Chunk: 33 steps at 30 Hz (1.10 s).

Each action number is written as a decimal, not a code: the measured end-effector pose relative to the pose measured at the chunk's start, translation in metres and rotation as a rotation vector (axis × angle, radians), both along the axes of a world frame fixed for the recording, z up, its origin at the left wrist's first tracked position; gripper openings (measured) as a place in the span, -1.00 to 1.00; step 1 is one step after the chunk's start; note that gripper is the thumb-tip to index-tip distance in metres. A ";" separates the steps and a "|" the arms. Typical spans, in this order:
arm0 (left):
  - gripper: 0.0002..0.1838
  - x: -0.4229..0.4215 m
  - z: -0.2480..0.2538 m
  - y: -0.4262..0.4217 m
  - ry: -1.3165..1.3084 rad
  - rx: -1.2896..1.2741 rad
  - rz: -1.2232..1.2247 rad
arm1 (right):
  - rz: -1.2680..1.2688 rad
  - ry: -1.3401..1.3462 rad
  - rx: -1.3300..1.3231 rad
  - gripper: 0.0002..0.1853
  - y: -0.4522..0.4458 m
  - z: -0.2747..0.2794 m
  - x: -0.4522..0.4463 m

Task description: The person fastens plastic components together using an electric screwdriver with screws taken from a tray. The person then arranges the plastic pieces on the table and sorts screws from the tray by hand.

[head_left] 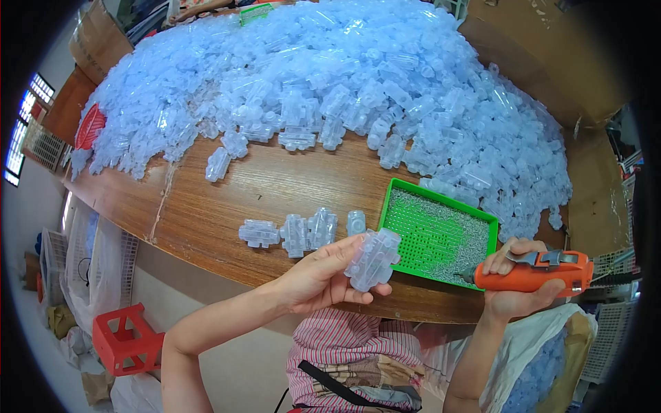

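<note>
In the head view, my left hand (330,275) pinches a clear plastic part (374,259) between thumb and fingers, just above the table's front edge. My right hand (518,275) is wrapped round an orange electric screwdriver (530,274), whose tip points left over the corner of a green tray (441,188). Small silvery pieces, apparently screws (463,220), lie in that tray, thickest along its far and right sides. Left of the tray, several similar clear parts (295,234) stand in a row on the wooden table.
A large heap of clear plastic parts (296,62) covers the back of the wooden table (268,172). Cardboard (599,186) borders the right side. A red basket (90,126) lies at the far left; a red stool (127,339) stands on the floor below. A bag of parts (540,365) sits lower right.
</note>
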<state>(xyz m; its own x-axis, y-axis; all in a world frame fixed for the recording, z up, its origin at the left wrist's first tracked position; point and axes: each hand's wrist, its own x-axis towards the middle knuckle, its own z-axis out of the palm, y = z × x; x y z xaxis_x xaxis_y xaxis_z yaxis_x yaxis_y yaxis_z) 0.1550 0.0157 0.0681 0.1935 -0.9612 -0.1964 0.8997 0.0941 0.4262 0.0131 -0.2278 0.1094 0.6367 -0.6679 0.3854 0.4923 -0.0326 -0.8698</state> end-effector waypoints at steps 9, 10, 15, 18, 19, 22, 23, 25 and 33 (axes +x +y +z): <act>-0.41 -0.014 0.005 0.000 -0.430 0.273 -0.071 | -0.077 -0.022 0.084 -0.11 0.001 -0.006 0.008; -0.42 -0.019 0.006 -0.001 -0.480 0.310 -0.088 | -0.068 -0.026 0.081 -0.10 0.001 -0.008 0.011; -0.53 -0.046 -0.016 -0.019 -0.450 0.404 -0.053 | -0.047 0.009 0.047 -0.09 -0.002 -0.028 0.029; -0.58 -0.062 -0.023 -0.033 -0.358 0.386 -0.027 | -0.034 0.046 0.044 -0.08 -0.002 -0.035 0.035; -0.59 -0.066 -0.025 -0.037 -0.315 0.382 -0.030 | -0.033 0.072 0.016 -0.07 -0.003 -0.037 0.036; -0.63 -0.077 -0.028 -0.048 -0.356 0.353 0.015 | -0.056 0.108 -0.025 -0.06 -0.001 -0.040 0.039; -0.63 -0.080 -0.028 -0.052 -0.377 0.343 0.045 | -0.067 0.110 -0.035 -0.06 -0.001 -0.041 0.040; -0.65 -0.082 -0.032 -0.057 -0.408 0.340 0.075 | -0.074 0.102 -0.022 -0.04 -0.002 -0.045 0.040; -0.68 -0.084 -0.041 -0.064 -0.416 0.355 0.122 | -0.073 0.050 0.055 -0.05 -0.004 -0.049 0.043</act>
<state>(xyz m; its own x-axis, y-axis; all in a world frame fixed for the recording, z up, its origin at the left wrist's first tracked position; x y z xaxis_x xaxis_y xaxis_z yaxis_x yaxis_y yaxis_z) 0.0713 -0.0482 0.0267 0.4293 -0.8161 -0.3868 0.6402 -0.0271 0.7677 0.0559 -0.2318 0.0601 0.6032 -0.7322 0.3164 0.4466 -0.0187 -0.8946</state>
